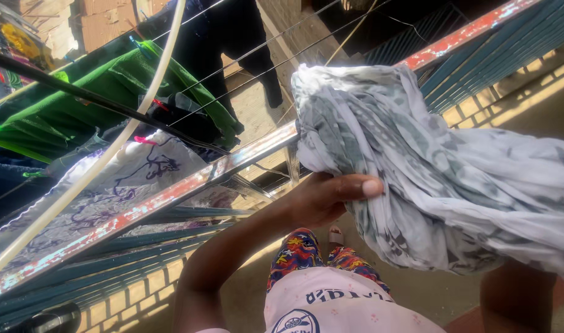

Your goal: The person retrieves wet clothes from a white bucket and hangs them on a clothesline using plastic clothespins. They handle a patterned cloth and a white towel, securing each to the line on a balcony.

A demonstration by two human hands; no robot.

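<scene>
Gripping a bunched fold, the left hand [322,197] holds the grey patterned cloth [417,166] at the centre of the frame, thumb laid flat across the front and fingers hidden behind the fabric. That cloth is wrung and crumpled, its thick gathered end rising to the upper middle just above the grip and its looser body spreading right and downward to the right edge, so its long axis runs from upper centre to lower right. The right hand is not visible; only a forearm shows at the lower right beneath the hanging fabric, so whether it holds the cloth cannot be told. The left hand is clearly the one in charge of the bundle.

Just left of the grip, the worn metal rail [171,194] with flaking red paint crosses the picture diagonally from lower left to upper right, close to the cloth's top. Beyond the rail, thin drying lines [257,58] stretch to the upper part of the frame, already carrying a green cloth [78,111], a white cloth with purple print [128,179] and a dark garment [232,31]. A pale pipe [103,160] slants across the left side.
</scene>
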